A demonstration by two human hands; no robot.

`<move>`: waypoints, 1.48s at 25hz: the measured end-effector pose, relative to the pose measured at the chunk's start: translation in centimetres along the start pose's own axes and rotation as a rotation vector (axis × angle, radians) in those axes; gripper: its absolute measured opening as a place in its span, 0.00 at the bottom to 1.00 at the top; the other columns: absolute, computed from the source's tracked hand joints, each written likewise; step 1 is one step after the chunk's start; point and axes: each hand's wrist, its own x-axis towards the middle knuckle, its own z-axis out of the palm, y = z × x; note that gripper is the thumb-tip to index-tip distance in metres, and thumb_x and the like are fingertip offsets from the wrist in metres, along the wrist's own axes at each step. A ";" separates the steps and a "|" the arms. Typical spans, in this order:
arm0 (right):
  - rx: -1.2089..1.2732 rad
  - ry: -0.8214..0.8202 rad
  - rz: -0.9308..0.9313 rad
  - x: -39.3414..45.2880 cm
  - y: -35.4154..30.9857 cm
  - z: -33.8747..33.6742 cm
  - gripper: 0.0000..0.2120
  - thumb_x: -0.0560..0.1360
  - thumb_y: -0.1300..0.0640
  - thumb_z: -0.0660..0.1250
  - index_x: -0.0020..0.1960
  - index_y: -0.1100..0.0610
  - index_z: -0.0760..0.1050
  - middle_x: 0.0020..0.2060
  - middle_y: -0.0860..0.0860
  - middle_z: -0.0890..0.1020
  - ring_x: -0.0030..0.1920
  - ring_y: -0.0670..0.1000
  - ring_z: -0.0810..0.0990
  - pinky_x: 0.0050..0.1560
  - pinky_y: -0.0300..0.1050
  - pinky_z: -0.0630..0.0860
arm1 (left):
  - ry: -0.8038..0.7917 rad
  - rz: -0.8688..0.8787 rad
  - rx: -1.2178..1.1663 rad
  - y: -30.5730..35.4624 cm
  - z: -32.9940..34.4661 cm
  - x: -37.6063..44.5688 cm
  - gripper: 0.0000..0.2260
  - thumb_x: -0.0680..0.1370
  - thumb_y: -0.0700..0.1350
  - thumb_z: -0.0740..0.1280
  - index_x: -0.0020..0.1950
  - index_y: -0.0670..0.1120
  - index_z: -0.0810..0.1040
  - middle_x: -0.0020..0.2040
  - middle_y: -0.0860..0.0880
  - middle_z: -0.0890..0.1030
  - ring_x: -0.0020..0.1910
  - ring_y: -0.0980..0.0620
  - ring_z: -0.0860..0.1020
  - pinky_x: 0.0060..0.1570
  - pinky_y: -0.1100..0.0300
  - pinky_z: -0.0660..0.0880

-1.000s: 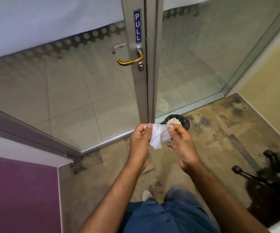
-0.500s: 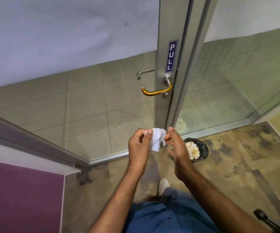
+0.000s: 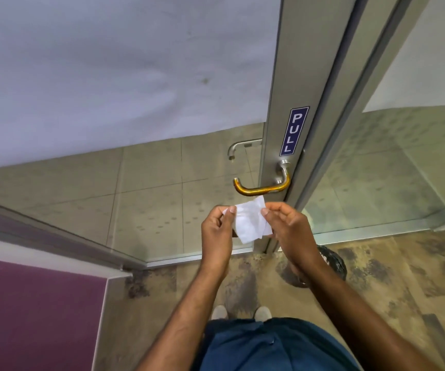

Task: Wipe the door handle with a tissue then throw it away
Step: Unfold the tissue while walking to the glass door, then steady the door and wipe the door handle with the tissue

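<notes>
A white tissue is stretched between my two hands in front of a glass door. My left hand pinches its left edge and my right hand pinches its right edge. Just above the tissue, the brass-coloured door handle sticks out leftward from the grey metal door frame, under a blue PULL sign. The tissue's top edge is close below the handle, apart from it. A black waste bin stands on the floor at the right, mostly hidden by my right forearm.
A second, silver handle shows through the glass on the far side. A fixed glass panel stands right of the door. A purple and white wall is at the lower left. My shoes are on the patterned floor.
The view has tilted up and drawn closer to the door. Both hands have risen with the tissue toward the handle and spread it wider. The bin has slipped behind my right forearm.
</notes>
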 end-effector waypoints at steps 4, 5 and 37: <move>-0.291 0.087 -0.372 2.6 -2.1 0.2 0.07 0.85 0.55 0.60 0.55 0.42 0.71 0.43 0.43 0.82 0.43 0.47 0.81 0.39 0.47 0.80 | -0.001 0.033 -0.061 0.8 0.6 2.7 0.10 0.88 0.43 0.67 0.48 0.46 0.82 0.38 0.50 0.84 0.36 0.54 0.81 0.37 0.60 0.80; -0.412 0.108 -0.479 3.4 -2.3 0.4 0.07 0.85 0.57 0.57 0.57 0.47 0.72 0.44 0.46 0.80 0.43 0.48 0.79 0.41 0.50 0.79 | -0.002 0.033 -0.068 0.9 0.8 3.2 0.10 0.88 0.43 0.67 0.48 0.46 0.83 0.37 0.49 0.84 0.34 0.53 0.81 0.37 0.61 0.80; -1.392 0.286 -0.414 6.1 -2.5 10.1 0.14 0.86 0.56 0.51 0.49 0.58 0.73 0.35 0.53 0.75 0.34 0.54 0.73 0.47 0.52 0.67 | 0.152 1.357 0.839 12.8 -5.1 8.5 0.12 0.81 0.41 0.70 0.63 0.42 0.83 0.73 0.38 0.79 0.75 0.39 0.71 0.75 0.42 0.69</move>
